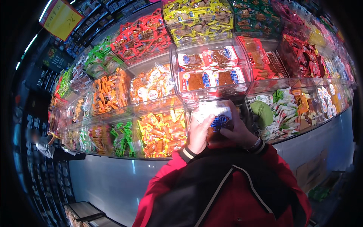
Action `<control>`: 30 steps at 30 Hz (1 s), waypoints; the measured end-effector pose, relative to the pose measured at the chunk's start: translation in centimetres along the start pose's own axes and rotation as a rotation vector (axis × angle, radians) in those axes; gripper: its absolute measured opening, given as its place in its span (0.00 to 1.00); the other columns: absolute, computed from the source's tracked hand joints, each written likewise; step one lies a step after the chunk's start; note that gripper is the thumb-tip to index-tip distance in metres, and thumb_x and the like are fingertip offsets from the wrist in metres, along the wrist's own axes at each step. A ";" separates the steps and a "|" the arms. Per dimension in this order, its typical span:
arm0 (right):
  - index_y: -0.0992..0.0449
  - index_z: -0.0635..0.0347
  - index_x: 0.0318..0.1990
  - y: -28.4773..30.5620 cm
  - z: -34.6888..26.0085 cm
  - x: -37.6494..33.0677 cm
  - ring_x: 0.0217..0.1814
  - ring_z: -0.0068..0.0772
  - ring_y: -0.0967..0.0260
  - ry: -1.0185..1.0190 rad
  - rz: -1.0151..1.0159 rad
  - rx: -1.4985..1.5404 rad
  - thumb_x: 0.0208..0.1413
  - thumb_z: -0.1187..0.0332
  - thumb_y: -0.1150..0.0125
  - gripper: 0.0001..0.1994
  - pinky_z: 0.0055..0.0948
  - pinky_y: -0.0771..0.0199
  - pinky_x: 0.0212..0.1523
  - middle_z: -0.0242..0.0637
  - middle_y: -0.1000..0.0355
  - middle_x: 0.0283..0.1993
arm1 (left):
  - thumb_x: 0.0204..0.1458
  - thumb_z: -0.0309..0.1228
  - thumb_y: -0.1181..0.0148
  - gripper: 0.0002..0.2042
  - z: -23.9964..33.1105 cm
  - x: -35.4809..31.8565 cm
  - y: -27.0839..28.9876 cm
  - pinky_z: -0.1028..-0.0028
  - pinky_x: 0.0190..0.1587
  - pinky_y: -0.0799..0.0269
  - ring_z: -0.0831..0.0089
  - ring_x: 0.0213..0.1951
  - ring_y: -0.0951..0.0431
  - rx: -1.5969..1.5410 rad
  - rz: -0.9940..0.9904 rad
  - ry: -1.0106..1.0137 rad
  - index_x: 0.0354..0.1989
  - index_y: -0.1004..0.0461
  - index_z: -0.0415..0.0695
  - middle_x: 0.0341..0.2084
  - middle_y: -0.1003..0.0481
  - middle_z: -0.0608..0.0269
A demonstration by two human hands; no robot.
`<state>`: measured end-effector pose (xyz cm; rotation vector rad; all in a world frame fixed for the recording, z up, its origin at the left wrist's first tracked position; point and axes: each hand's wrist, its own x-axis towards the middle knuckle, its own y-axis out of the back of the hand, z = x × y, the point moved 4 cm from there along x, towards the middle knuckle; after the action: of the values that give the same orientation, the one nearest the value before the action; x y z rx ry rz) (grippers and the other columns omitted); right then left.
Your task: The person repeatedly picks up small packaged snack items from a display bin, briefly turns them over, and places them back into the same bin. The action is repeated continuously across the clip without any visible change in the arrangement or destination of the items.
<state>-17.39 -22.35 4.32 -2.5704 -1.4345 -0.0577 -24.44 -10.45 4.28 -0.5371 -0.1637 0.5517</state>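
In front of my chest, at the front row of the display, I have both hands around a flat snack packet (pixel 221 122) with a white top, a blue label and a brown lower part. My left hand (pixel 199 133) grips its left edge, the thumb over the front. From the right side my right hand (pixel 242 130) holds it, thumb also on the front. Glare washes out the upper part, and I cannot tell whether it is one packet or a stack. Just beyond, a clear bin holds similar flat packets (pixel 206 79) in white, red and blue.
Clear-walled bins rise in tiers: yellow-orange snacks (pixel 162 132) to the left, a green bag (pixel 261 113) and white-green packets (pixel 284 113) to the right. A yellow sign (pixel 62 20) hangs upper left. Another person (pixel 44 145) stands far left. A carton (pixel 85 213) lies lower left.
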 end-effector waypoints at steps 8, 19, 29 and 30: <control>0.58 0.56 0.64 0.6 0.3 0.6 0.57 0.29 0.42 -0.172 0.085 0.456 0.49 0.74 0.48 0.35 0.30 0.41 0.56 0.39 0.43 0.58 | 0.50 0.30 0.44 0.22 -0.1 3.4 0.9 0.69 0.53 0.38 0.69 0.50 0.33 0.070 -0.122 0.075 0.53 0.40 0.37 0.48 0.32 0.57; 0.37 0.65 0.53 1.0 2.4 0.7 0.47 0.32 0.31 -0.447 0.119 0.707 0.60 0.59 0.60 0.20 0.33 0.32 0.51 0.40 0.31 0.48 | 0.51 0.23 0.49 0.03 -1.8 7.1 -0.7 0.78 0.30 0.28 0.78 0.25 0.27 -0.098 -0.025 0.223 0.27 0.30 0.41 0.22 0.28 0.66; 0.37 0.66 0.52 2.7 3.4 1.3 0.46 0.34 0.31 -0.291 0.165 0.663 0.57 0.65 0.54 0.18 0.32 0.30 0.48 0.43 0.32 0.48 | 0.53 0.28 0.49 0.07 -2.4 7.9 -1.1 0.76 0.37 0.33 0.76 0.33 0.29 -0.283 -0.137 0.286 0.36 0.31 0.39 0.29 0.28 0.64; 0.38 0.67 0.52 2.8 3.3 1.4 0.46 0.35 0.31 -0.241 0.202 0.607 0.56 0.66 0.52 0.18 0.33 0.30 0.48 0.44 0.32 0.48 | 0.54 0.28 0.51 0.09 -2.4 8.2 -0.7 0.77 0.41 0.34 0.75 0.36 0.30 -0.171 -0.072 0.143 0.42 0.31 0.38 0.32 0.28 0.63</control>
<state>-14.51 -21.92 0.82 -2.2327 -1.0322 0.6341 -16.57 -7.59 2.65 -0.7318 -0.0942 0.4297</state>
